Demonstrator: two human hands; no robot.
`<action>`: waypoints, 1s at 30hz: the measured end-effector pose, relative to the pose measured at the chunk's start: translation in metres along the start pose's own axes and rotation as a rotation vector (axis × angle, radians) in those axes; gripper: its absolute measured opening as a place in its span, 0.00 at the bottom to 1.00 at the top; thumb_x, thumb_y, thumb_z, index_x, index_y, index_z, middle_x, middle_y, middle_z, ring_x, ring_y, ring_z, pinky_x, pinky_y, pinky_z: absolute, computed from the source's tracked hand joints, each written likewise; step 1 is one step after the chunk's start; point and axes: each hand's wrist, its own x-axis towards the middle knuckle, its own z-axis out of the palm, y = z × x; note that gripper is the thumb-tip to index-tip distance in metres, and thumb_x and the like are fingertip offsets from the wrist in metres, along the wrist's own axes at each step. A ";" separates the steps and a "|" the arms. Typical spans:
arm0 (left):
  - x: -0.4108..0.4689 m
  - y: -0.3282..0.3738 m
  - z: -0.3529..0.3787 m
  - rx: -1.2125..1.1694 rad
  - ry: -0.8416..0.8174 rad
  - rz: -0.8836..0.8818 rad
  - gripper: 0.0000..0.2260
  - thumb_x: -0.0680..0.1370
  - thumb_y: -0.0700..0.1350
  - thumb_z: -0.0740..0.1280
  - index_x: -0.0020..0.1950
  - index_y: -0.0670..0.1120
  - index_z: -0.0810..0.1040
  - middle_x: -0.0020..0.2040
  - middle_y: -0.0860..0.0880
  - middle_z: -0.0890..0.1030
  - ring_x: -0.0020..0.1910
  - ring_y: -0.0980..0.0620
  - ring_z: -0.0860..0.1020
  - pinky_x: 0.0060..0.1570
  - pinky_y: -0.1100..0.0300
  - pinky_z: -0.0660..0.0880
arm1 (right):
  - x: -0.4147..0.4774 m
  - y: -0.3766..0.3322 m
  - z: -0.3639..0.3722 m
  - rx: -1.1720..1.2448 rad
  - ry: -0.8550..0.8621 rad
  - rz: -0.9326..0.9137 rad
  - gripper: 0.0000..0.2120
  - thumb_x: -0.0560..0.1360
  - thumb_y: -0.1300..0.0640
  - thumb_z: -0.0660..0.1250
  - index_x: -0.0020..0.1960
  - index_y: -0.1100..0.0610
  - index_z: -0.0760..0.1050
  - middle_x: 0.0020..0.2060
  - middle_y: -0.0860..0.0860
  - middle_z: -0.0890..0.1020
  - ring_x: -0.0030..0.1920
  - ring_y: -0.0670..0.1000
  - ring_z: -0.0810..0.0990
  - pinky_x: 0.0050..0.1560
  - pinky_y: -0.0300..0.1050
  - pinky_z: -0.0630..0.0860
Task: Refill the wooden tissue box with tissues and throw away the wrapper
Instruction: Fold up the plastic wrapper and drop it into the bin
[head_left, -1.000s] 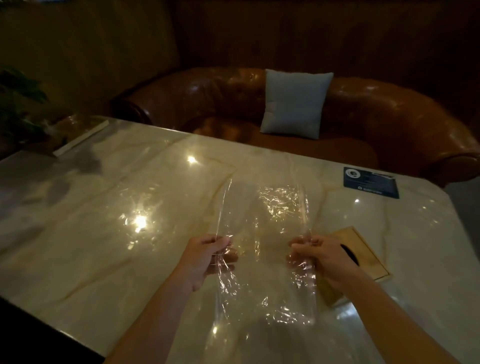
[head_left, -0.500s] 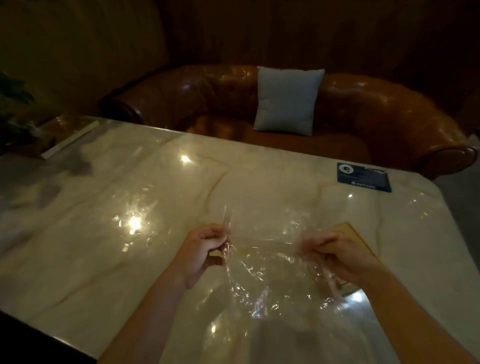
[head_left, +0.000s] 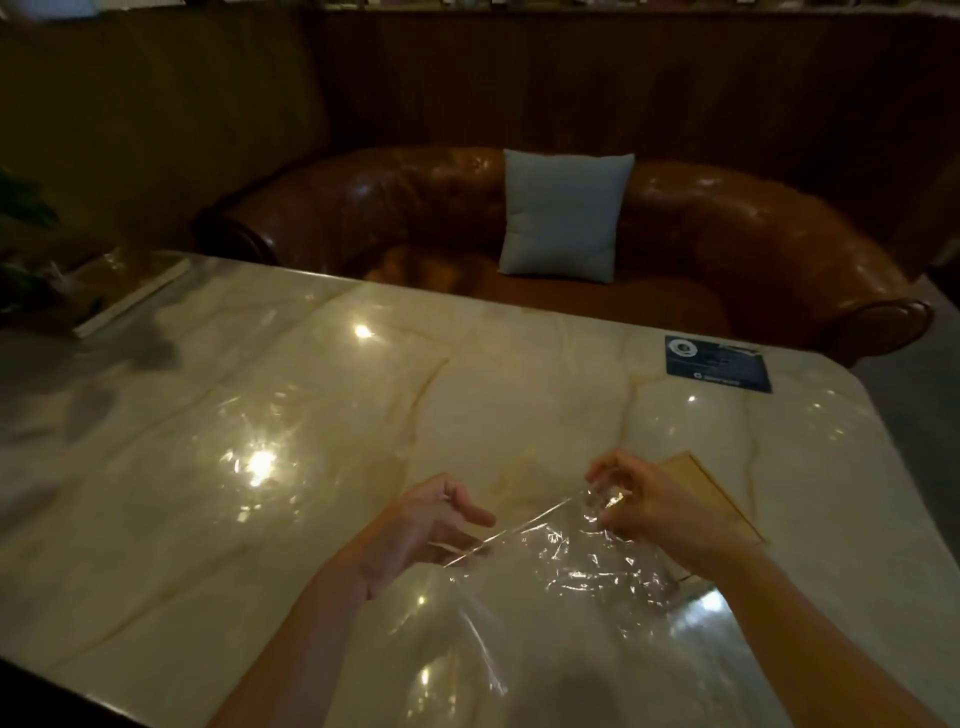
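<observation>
A clear plastic wrapper (head_left: 576, 566) is stretched between my two hands above the marble table (head_left: 260, 467). My left hand (head_left: 421, 525) pinches its lower left edge. The upper right corner is bunched up in my right hand (head_left: 654, 504). The rest of the film hangs crinkled toward me. The wooden tissue box (head_left: 711, 499) stands on the table right behind my right hand, which hides most of it. No tissues show.
A dark blue card (head_left: 717, 362) lies near the table's far right corner. Beyond the table stands a brown leather sofa (head_left: 753, 234) with a pale cushion (head_left: 563, 215). A book-like object (head_left: 130, 296) and a plant are at the far left.
The wrapper was held up flat as a wide sheet. My hands have lowered it and drawn it together, and my right hand now bunches its corner.
</observation>
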 end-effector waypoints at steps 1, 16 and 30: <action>0.000 0.000 0.002 0.023 -0.020 -0.025 0.10 0.67 0.44 0.68 0.46 0.45 0.73 0.48 0.45 0.85 0.43 0.44 0.83 0.45 0.52 0.76 | 0.000 -0.005 0.002 -0.033 -0.020 -0.015 0.18 0.69 0.72 0.68 0.54 0.57 0.72 0.46 0.55 0.77 0.32 0.45 0.78 0.31 0.37 0.76; 0.009 -0.008 0.017 0.126 0.154 0.038 0.07 0.71 0.31 0.68 0.38 0.42 0.76 0.32 0.47 0.84 0.32 0.52 0.82 0.31 0.59 0.79 | 0.001 -0.021 -0.006 0.120 -0.024 -0.002 0.24 0.65 0.51 0.71 0.60 0.51 0.73 0.47 0.55 0.85 0.46 0.57 0.84 0.43 0.47 0.81; 0.025 -0.015 0.039 -0.190 0.308 0.023 0.05 0.71 0.31 0.68 0.43 0.40 0.78 0.40 0.41 0.83 0.39 0.45 0.80 0.35 0.53 0.81 | 0.007 0.040 0.029 0.231 0.409 0.062 0.02 0.66 0.60 0.74 0.39 0.57 0.82 0.31 0.51 0.85 0.32 0.47 0.82 0.33 0.36 0.78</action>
